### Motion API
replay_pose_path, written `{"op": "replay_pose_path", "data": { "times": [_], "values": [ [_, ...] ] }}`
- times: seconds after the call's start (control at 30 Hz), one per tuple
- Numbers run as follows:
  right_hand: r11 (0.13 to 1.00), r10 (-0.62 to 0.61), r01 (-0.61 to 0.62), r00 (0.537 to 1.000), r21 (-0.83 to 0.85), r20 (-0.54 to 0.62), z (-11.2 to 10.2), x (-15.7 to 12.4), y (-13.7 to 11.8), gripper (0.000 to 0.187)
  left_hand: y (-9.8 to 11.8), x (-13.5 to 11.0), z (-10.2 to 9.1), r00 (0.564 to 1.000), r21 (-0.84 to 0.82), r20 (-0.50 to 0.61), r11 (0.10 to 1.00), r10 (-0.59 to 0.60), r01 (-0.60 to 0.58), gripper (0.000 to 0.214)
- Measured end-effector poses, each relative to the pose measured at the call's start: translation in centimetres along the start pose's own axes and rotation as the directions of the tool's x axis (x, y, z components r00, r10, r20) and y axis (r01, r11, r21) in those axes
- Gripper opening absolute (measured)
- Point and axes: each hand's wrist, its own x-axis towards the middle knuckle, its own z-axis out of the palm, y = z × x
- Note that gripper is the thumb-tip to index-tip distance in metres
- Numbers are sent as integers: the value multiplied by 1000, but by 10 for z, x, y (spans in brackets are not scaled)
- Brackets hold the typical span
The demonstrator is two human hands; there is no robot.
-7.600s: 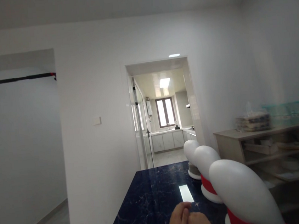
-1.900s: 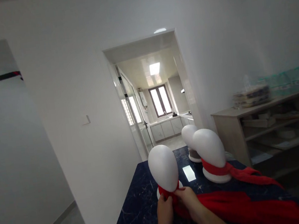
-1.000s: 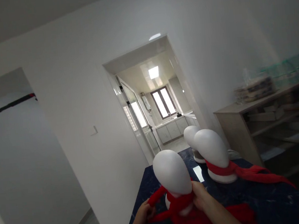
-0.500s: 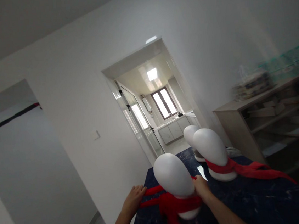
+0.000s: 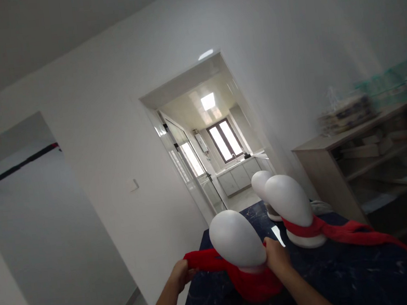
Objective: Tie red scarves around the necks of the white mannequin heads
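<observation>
A white mannequin head [image 5: 234,236] stands at the near end of the dark table, with a red scarf [image 5: 256,285] looped around its neck and hanging low on the near side. My left hand [image 5: 182,273] is closed on a stretch of the scarf pulled out to the left of the head. At the head's right side, my right hand [image 5: 275,255] is closed, a sliver of red showing at its fingers; most of its grip is hidden. Further right stands a second mannequin head [image 5: 289,199] with another red scarf [image 5: 350,235] around its neck, its tails trailing right.
Behind the second head is a third white mannequin head [image 5: 260,183]. The dark marbled table [image 5: 362,281] runs to the right. A wooden shelf unit [image 5: 320,159] with blurred items stands against the wall. Ahead, a doorway opens onto a kitchen with cabinets [image 5: 238,178].
My left hand has moved slightly left and down, drawing the scarf's strands into one wider band. The end that hung at the front is gone from there; the neck loop now sags lower.
</observation>
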Motion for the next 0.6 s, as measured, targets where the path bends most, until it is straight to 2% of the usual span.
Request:
{"op": "replay_pose_path", "data": {
  "times": [0.1, 0.2, 0.3, 0.4, 0.47, 0.53, 0.6],
  "values": [
    [970, 96, -99, 995, 221, 24, 5, 11, 5, 27, -4, 5, 16, 999, -52, 44, 998, -22, 24, 5],
    [859, 148, -176, 984, 481, 97, 4, 16, 5, 26, -6, 9, 17, 999, -34, -6, 998, 46, -46, 10],
    [710, 100, -167, 986, 685, 137, -5, 16, -1, 18, -6, 9, 6, 983, 84, -49, 982, 175, -170, 18],
    [640, 35, -123, 991, 759, 132, -14, 14, -6, 26, -10, 6, -4, 948, 241, 17, 919, 319, -313, 23],
    [678, 31, -117, 991, 726, 131, -17, 15, -6, 29, -16, 4, -7, 929, 329, 76, 870, 363, -367, 30],
    [768, 56, -113, 992, 631, 109, -18, 16, -4, 25, -22, 2, -7, 924, 401, 103, 835, 368, -377, 40],
    [870, 72, -83, 997, 485, 40, -19, 17, -1, 24, -27, 1, -6, 928, 454, 101, 813, 360, -365, 50]
  ]
}}
